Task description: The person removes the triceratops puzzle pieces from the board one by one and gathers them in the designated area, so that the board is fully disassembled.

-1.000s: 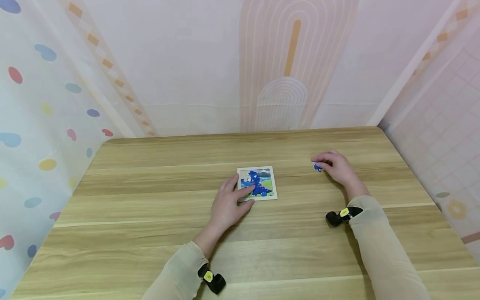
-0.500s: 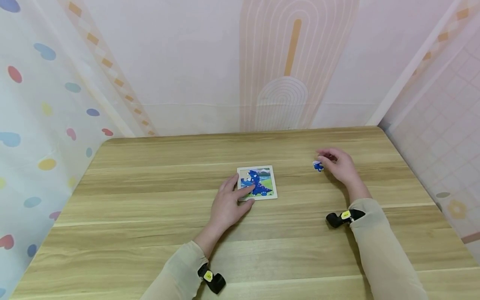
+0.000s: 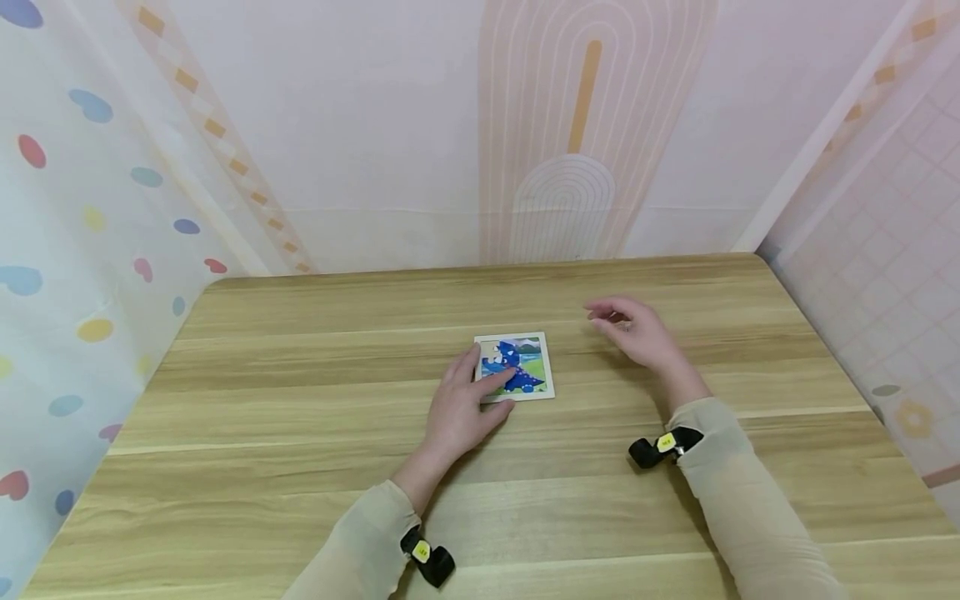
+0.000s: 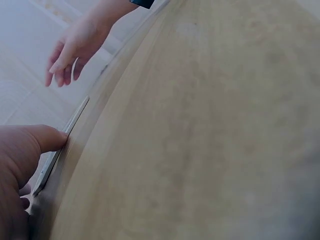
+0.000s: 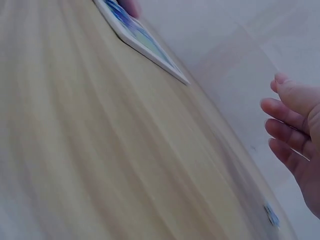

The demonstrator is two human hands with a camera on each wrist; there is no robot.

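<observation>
The left hand (image 3: 459,410) rests on the near left corner of the puzzle board (image 3: 516,367), fingers straight on its dinosaur picture, with bare table (image 3: 300,392) open to the board's left. Right of the board, the right hand (image 3: 633,330) hovers with fingers loose, holding nothing. A small blue piece (image 5: 271,215) lies on the table beyond it.

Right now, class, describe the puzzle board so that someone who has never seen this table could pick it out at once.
Find the wooden table and look to its middle. A small square puzzle board lies flat there, its near-left corner under the left hand's fingers. It is the only flat, white-edged thing there, and it shows a blue dinosaur.
</observation>
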